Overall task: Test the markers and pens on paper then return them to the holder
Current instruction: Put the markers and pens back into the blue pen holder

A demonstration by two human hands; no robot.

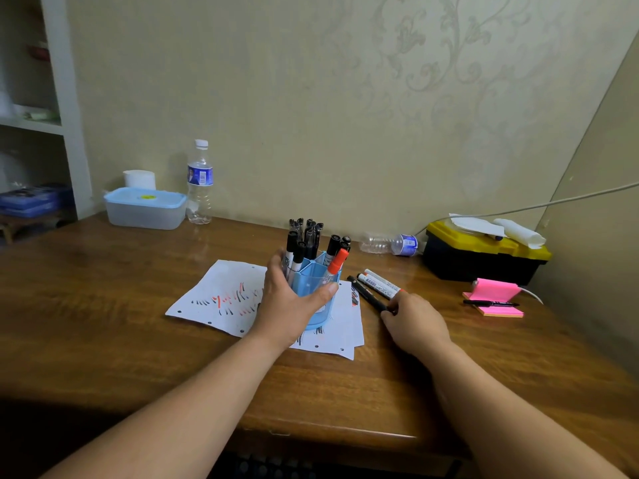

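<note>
A blue pen holder (316, 281) stands on sheets of white paper (221, 295) marked with black and red strokes. It holds several black-capped pens and markers and one orange-capped marker (337, 261). My left hand (290, 302) grips the holder from the front, thumb on its right side. To the right, a black pen (364, 292) and two white markers (380, 283) lie on the table. My right hand (413, 321) sits at their near ends, fingers curled onto the black pen's end.
A pink sticky-note pad (492, 299) with a black pen on it lies at the right. Behind it stand a black and yellow toolbox (484, 257) and a fallen bottle (390, 244). A lidded plastic box (145, 207) and upright bottle (200, 183) are back left.
</note>
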